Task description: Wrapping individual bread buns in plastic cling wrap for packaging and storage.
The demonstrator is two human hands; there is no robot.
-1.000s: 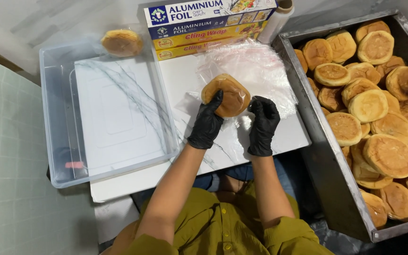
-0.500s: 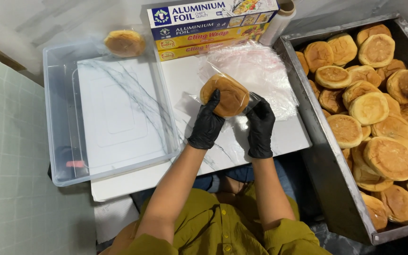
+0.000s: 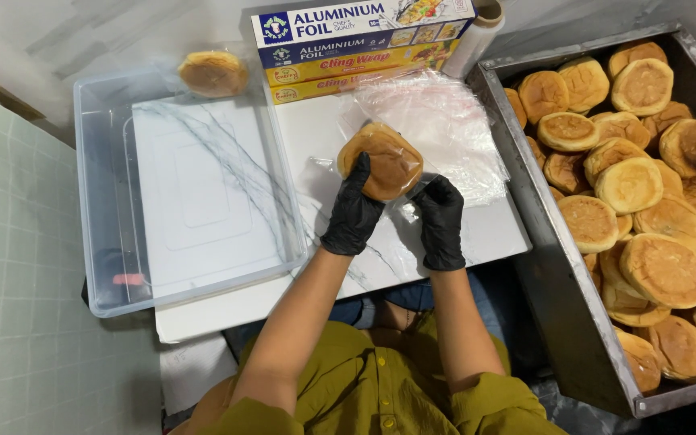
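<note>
A round bun (image 3: 383, 163) in clear film is gripped by the closed fingers of the gloved left hand (image 3: 354, 211) above the white board (image 3: 477, 234); loose film is pinched by the right hand (image 3: 441, 221). The wrap is best pulled taut, judged.

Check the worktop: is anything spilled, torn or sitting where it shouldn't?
Nothing is spilled or visibly damaged. The left hand and right hand, in black gloves, hold a round golden bun over crumpled clear film. One wrapped bun sits at the clear plastic tub's far edge, apart from the metal tray's buns.
</note>
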